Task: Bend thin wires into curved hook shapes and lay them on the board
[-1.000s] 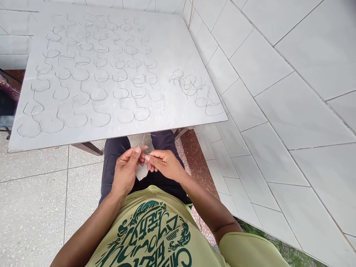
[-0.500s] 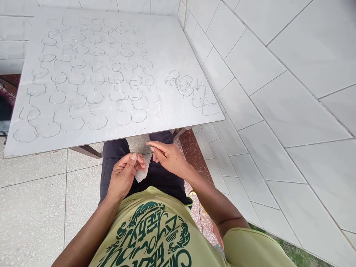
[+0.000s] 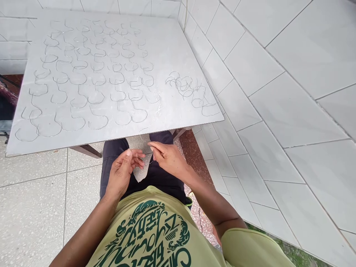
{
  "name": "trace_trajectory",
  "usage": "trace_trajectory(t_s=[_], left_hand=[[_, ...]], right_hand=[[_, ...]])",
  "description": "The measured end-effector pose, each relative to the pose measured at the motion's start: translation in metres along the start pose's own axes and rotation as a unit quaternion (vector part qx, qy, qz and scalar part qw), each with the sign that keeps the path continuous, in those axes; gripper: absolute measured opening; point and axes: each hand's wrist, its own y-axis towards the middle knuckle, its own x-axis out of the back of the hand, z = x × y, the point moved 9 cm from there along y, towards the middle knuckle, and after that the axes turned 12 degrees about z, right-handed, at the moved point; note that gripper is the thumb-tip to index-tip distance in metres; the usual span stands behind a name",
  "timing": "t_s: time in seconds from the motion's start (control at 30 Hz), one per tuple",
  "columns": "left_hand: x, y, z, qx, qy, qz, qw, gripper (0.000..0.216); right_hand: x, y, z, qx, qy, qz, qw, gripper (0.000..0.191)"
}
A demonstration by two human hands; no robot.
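Note:
My right hand [image 3: 168, 157] pinches a thin bent wire [image 3: 140, 135] between thumb and fingers, just in front of the table edge. One curved end of the wire rises above the fingertips, and another part bends below them toward my left hand [image 3: 121, 170]. That left hand is open, its fingers stretched out and thumb apart, with a wire end lying against the fingers. Many S-shaped wires [image 3: 138, 121] lie in rows across the white tabletop [image 3: 167, 115]. A tangled heap of curved wires [image 3: 183, 85] rests on the right side.
White tiled walls [image 3: 264, 81] border the table behind and on the right. My dark trousers [image 3: 111, 159] are under the front edge, near a wooden table leg [image 3: 86, 150]. Speckled floor [image 3: 33, 200] spreads at left.
My left hand's thumb and fingers have parted and the hand has shifted slightly left and up. The right hand keeps its pinch on the wire, nearly still.

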Motion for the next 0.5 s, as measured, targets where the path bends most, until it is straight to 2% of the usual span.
trace_trajectory(t_s=[0.13, 0.33, 0.5], left_hand=[[0.014, 0.006, -0.013, 0.005, 0.04, -0.035, 0.999, 0.047], [0.014, 0.021, -0.03, 0.02, 0.126, -0.039, 0.991, 0.032], [0.015, 0.028, -0.027, 0.008, 0.099, -0.04, 0.994, 0.022]], right_hand=[[0.0, -0.001, 0.002, 0.007, -0.044, -0.006, 0.999, 0.03], [-0.008, -0.001, 0.009, 0.026, -0.086, 0.003, 0.996, 0.031], [-0.01, -0.001, 0.01, 0.03, -0.081, 0.001, 0.996, 0.027]])
